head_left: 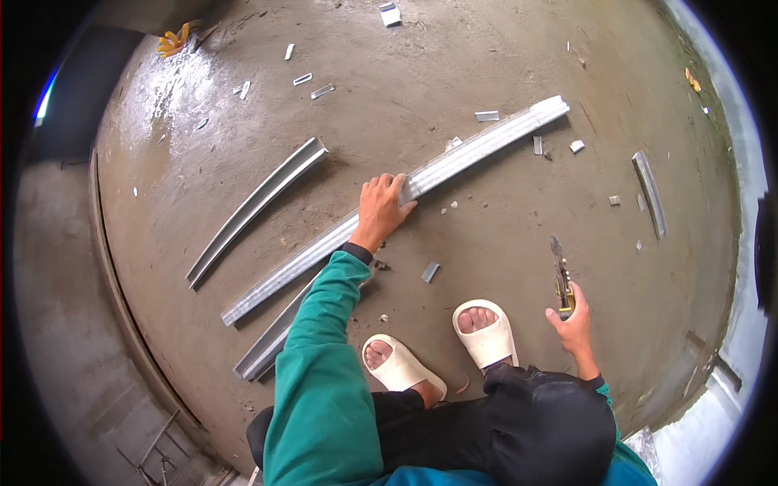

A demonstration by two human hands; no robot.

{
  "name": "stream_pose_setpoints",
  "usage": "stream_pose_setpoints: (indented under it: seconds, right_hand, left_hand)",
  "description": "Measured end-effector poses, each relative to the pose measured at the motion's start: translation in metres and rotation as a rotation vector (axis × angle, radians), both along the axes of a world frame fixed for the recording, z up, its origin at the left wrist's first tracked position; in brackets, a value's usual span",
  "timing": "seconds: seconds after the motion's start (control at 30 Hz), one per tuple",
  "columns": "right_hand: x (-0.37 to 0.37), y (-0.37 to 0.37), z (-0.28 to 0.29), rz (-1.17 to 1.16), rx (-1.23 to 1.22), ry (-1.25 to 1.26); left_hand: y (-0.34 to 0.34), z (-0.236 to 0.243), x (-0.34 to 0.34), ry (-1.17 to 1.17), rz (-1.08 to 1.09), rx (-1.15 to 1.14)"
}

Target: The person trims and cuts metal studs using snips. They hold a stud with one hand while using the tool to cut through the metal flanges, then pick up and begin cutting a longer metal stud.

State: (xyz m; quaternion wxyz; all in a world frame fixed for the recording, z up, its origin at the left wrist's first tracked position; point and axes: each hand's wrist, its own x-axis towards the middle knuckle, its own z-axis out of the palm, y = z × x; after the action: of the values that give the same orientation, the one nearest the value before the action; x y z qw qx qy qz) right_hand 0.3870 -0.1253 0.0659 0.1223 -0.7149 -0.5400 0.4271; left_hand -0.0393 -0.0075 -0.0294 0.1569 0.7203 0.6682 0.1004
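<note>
A long galvanized metal channel (478, 150) lies slantwise on the floor ahead of me, from lower left to upper right. My left hand (382, 209) grips it near its middle, fingers over the top and thumb at the near side. Off to the right, my right hand (574, 326) is closed round the yellow handles of metal snips (561, 275), whose dark blades point away from me. The snips are apart from the channel. Partly under my left forearm lies a shorter metal channel (271, 348). Another channel piece (255, 206) rests beyond the long one, at the left.
Small metal offcuts (430, 271) are scattered over the damp concrete floor (519, 211). A short channel length (648, 194) lies at the right. My feet in cream slides (486, 328) are close to the work. Orange scraps (173, 40) sit at the far left, by a wet patch.
</note>
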Motion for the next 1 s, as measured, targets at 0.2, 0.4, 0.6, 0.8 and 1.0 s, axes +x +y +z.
stream_pose_setpoints:
  seconds: [0.2, 0.4, 0.6, 0.8, 1.0]
  right_hand:
    - [-0.018, 0.010, 0.022, 0.021, -0.194, 0.119]
    - [-0.030, 0.023, -0.001, 0.165, -0.246, 0.284]
    - [-0.022, 0.023, -0.031, 0.199, -0.289, 0.200]
    - [-0.022, 0.023, -0.038, 0.157, -0.394, 0.208]
    - [-0.023, 0.011, -0.035, 0.106, -0.349, 0.195]
  left_hand:
    - [0.008, 0.027, 0.038, -0.388, -0.110, -0.016]
    - [0.022, 0.062, 0.109, -0.376, -0.174, -0.415]
    - [0.003, 0.019, 0.153, -0.238, -0.123, -0.033]
    - [-0.017, 0.003, 0.174, -0.305, 0.030, 0.215]
    - [-0.029, -0.001, 0.187, -0.371, 0.096, 0.272]
